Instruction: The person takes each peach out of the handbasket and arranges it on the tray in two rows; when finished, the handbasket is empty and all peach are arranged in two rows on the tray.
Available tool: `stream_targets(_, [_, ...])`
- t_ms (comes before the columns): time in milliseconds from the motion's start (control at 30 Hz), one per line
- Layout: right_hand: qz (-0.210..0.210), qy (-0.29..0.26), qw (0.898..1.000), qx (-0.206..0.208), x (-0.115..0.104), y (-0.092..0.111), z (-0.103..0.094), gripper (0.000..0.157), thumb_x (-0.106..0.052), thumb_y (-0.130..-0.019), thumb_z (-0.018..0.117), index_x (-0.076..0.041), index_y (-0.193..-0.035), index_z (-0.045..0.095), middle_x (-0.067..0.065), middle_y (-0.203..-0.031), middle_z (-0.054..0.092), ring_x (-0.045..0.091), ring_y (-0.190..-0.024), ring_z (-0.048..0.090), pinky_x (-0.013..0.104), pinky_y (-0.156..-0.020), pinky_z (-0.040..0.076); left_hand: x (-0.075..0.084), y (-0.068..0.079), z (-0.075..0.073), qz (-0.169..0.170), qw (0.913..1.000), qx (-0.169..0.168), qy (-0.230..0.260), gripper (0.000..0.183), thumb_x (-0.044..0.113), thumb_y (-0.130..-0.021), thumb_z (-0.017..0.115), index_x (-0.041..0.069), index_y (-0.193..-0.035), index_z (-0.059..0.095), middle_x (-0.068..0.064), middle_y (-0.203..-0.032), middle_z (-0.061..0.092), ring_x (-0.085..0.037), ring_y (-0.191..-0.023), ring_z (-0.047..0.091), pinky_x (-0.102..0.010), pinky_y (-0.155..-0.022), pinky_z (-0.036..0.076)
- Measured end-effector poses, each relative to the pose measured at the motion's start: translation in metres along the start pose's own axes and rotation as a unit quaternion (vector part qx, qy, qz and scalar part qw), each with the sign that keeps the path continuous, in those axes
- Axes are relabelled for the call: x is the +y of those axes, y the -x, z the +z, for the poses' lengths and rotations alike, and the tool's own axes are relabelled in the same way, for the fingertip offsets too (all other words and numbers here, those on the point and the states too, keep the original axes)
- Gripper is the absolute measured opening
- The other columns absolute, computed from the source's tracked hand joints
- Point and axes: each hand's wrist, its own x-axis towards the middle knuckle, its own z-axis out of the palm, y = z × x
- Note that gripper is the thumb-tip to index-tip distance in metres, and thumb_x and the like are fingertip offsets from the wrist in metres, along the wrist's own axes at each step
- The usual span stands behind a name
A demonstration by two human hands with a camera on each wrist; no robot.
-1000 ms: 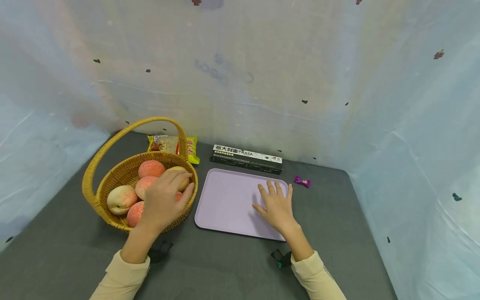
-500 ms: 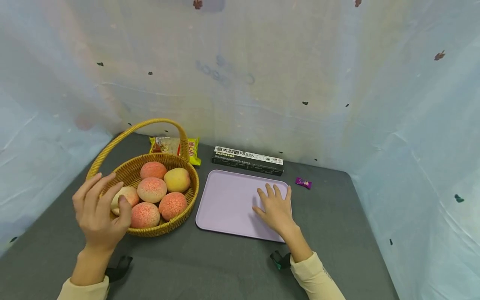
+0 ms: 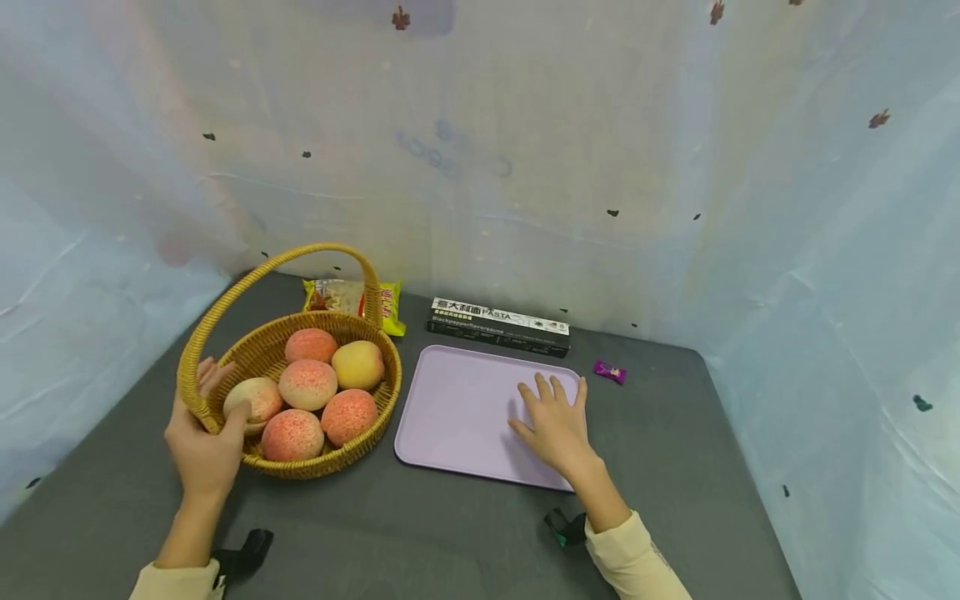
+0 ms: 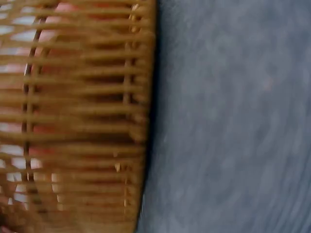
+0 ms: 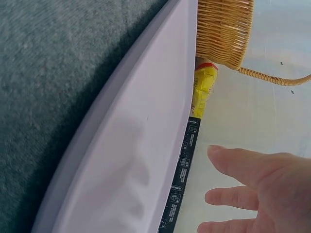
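A yellow wicker basket (image 3: 330,472) with a tall arched handle holds several peaches (image 3: 307,384), mostly pinkish red with one yellower. My left hand (image 3: 201,450) grips it at the left foot of the handle, the thumb along the near rim and the fingers passing behind the handle. Close woven wall of the basket (image 4: 87,116) fills the left part of the left wrist view, where that hand is hidden. My right hand (image 3: 557,427), fingers spread, hovers over the right part of a pale purple tray (image 3: 457,417), casting a shadow on it; its fingers (image 5: 233,196) hold nothing.
Behind the tray lies a long black pasta box (image 3: 498,327). A yellow food packet (image 3: 392,308) is partly hidden behind the basket. Right of the tray sits a small purple wrapped sweet (image 3: 610,372). Pale sheeting (image 3: 525,167) hangs behind the grey table (image 3: 420,533).
My left hand has left the peaches, moved left and taken hold of the basket at its handle's foot. The right hand stays over the tray. The head view has shifted slightly.
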Motion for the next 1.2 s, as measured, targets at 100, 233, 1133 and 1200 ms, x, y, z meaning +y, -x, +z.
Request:
stream_targets(100, [0.002,-0.006,1.000,-0.006,0.000,0.000,-0.002,0.058,-0.043,-0.090,0.072,-0.011,-0.136,0.061,0.021,-0.144,0.050,0.043,-0.134,0.044,0.077,-0.109,0.008,-0.018,0.001,-0.011,-0.014,0.9989,-0.044,0.013,0.055,-0.022,-0.078,0.061,-0.010,-0.132,0.058,-0.010,-0.125,0.067,-0.015,-0.121,0.058,-0.016,-0.085,0.044])
stream_targets(233, [0.001,-0.035,0.999,-0.019,0.002,-0.002,-0.005,0.060,-0.042,-0.090,0.073,-0.011,-0.139,0.059,0.021,-0.146,0.049,0.043,-0.134,0.043,0.076,-0.110,0.007,-0.034,0.004,-0.020,-0.023,0.9953,-0.092,0.019,0.062,-0.027,-0.077,0.062,-0.012,-0.137,0.052,-0.010,-0.132,0.063,-0.017,-0.126,0.055,-0.019,-0.098,0.043])
stream_targets(1133, [-0.100,-0.478,0.864,-0.125,-0.015,-0.069,-0.026,0.052,-0.007,-0.088,0.075,0.002,-0.136,0.058,0.020,-0.133,0.060,0.041,-0.122,0.056,0.058,-0.105,0.042,-0.021,0.006,-0.028,0.012,0.9863,-0.164,0.015,0.069,-0.021,-0.074,0.068,-0.013,-0.139,0.048,-0.035,-0.141,0.044,-0.037,-0.147,0.025,-0.021,-0.110,0.035])
stream_targets(1200, [-0.106,-0.484,0.859,-0.126,-0.020,-0.075,-0.029,0.052,-0.007,-0.087,0.076,0.002,-0.135,0.059,0.019,-0.132,0.061,0.038,-0.121,0.058,0.056,-0.104,0.044,-0.022,0.006,-0.028,0.015,0.9861,-0.165,0.017,0.069,-0.021,-0.074,0.068,-0.012,-0.140,0.048,-0.032,-0.142,0.046,-0.035,-0.148,0.025,-0.022,-0.110,0.035])
